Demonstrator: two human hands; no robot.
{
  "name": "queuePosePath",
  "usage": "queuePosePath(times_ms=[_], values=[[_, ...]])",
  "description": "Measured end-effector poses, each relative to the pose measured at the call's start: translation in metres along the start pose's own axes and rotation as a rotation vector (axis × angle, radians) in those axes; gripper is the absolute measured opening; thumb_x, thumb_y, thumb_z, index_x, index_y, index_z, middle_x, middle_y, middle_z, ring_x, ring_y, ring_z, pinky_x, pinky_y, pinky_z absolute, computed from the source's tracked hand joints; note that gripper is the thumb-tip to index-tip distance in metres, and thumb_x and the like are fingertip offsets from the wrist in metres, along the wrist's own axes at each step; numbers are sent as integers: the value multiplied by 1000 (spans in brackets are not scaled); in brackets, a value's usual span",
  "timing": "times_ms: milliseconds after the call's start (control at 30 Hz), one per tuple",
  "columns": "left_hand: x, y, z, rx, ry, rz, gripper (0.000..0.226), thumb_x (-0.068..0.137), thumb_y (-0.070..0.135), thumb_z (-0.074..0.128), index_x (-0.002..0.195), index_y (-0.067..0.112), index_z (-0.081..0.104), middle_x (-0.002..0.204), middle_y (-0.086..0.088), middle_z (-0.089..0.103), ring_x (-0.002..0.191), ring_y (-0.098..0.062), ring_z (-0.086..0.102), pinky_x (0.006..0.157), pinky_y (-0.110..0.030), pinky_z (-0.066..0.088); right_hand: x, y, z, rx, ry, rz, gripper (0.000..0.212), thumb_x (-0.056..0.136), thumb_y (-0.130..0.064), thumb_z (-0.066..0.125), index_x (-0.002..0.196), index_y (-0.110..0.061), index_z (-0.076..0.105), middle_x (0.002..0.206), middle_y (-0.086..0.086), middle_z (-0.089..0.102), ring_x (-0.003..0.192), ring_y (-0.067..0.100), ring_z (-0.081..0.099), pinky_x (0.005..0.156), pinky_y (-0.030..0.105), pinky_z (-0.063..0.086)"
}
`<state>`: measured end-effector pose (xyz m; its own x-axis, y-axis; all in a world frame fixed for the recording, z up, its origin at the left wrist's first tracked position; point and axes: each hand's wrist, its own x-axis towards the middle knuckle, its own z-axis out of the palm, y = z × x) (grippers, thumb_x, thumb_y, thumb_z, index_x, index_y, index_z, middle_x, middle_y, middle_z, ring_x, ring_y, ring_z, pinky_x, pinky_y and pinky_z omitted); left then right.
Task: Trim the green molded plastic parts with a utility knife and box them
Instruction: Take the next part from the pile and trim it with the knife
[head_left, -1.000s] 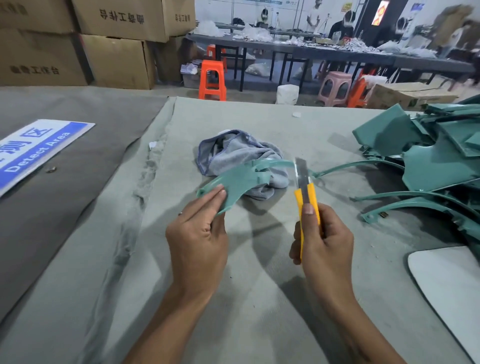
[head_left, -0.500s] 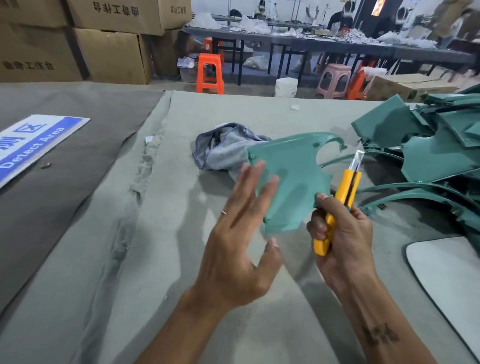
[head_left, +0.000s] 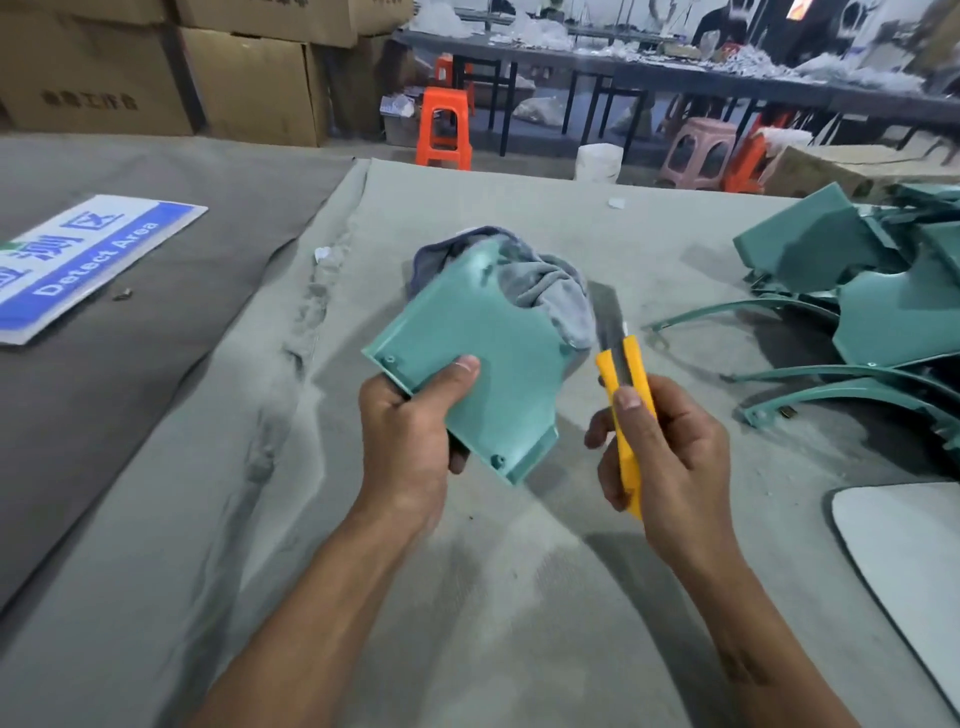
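My left hand (head_left: 410, 441) grips a flat green molded plastic part (head_left: 483, 364) by its lower left corner, thumb on its face, and holds it up above the table. My right hand (head_left: 670, 457) grips a yellow utility knife (head_left: 621, 384) just right of the part, with the blade out and pointing up and away. The blade is near the part's right edge without touching it. A pile of more green parts (head_left: 872, 312) lies at the right of the table.
A crumpled grey cloth (head_left: 550, 291) lies behind the held part. The table has a grey felt cover (head_left: 467, 597). A blue "Detect Area" sign (head_left: 88, 260) lies at the left and a white panel (head_left: 909, 545) at the right edge. Cardboard boxes (head_left: 249, 78) and stools stand beyond.
The green part has turned in front of me; my left hand went from open fingers behind it to gripping its lower left corner. My right hand brought the knife upright beside it.
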<state>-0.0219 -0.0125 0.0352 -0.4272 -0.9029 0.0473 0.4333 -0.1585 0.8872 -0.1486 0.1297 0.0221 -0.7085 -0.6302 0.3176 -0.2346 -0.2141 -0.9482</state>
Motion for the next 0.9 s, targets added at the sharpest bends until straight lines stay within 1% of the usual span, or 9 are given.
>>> queuePosePath(times_ms=[67,133,267,367,533,600,700,800,900], values=[[7,2,-4,-59,125,59,13,75,17,73,67,26,76,62,3,64,42,-14,51,35,-18,30,-5,-1,-3,-30,-125,-39,22,97,-37,64,95,-17,71,63,14,59,38,28,47,40,27,39],[12,4,-6,-98,224,91,5,75,16,73,73,21,75,64,0,66,43,-16,54,36,-20,34,-9,0,-3,-31,-264,-35,22,96,-33,67,98,-13,75,58,15,53,39,25,45,42,23,39],[22,8,-12,-150,318,115,6,74,13,72,79,15,69,64,-1,66,42,-18,53,37,-21,34,-11,3,-3,-105,-430,-14,23,95,-36,68,103,-19,81,56,14,50,41,22,45,44,21,39],[23,10,-11,-160,318,108,5,73,12,71,75,16,70,61,0,64,40,-17,51,37,-19,31,-9,4,-3,-154,-419,-32,20,96,-39,70,100,-23,80,55,13,51,39,26,47,43,23,39],[18,9,-8,-148,278,67,5,71,13,71,67,16,71,59,-1,62,39,-15,49,36,-17,30,-3,5,-10,-195,-448,-23,16,96,-36,68,96,-27,81,55,10,51,41,19,48,45,21,39],[17,9,-7,-142,254,59,8,71,12,70,64,17,71,58,-1,60,39,-15,48,36,-17,29,-1,6,-10,-215,-365,-53,14,97,-30,66,93,-28,79,55,13,51,41,20,47,45,21,38],[16,8,-7,-133,243,35,14,71,13,70,61,23,73,57,-1,59,40,-15,48,37,-16,29,-2,6,-10,-212,-258,-116,14,98,-31,66,94,-32,79,56,12,50,40,25,46,45,21,38],[15,9,-6,-153,240,19,12,71,12,70,61,19,72,57,-2,58,39,-15,46,37,-16,28,-4,3,-14,-134,-374,-101,21,97,-42,71,103,-25,82,54,8,51,40,26,46,46,20,39],[14,10,-7,-184,223,4,5,71,10,69,68,14,68,57,-4,56,35,-14,41,36,-15,26,-2,6,-9,-167,-357,-73,12,97,-31,70,97,-28,82,55,10,51,41,21,47,45,20,39]])
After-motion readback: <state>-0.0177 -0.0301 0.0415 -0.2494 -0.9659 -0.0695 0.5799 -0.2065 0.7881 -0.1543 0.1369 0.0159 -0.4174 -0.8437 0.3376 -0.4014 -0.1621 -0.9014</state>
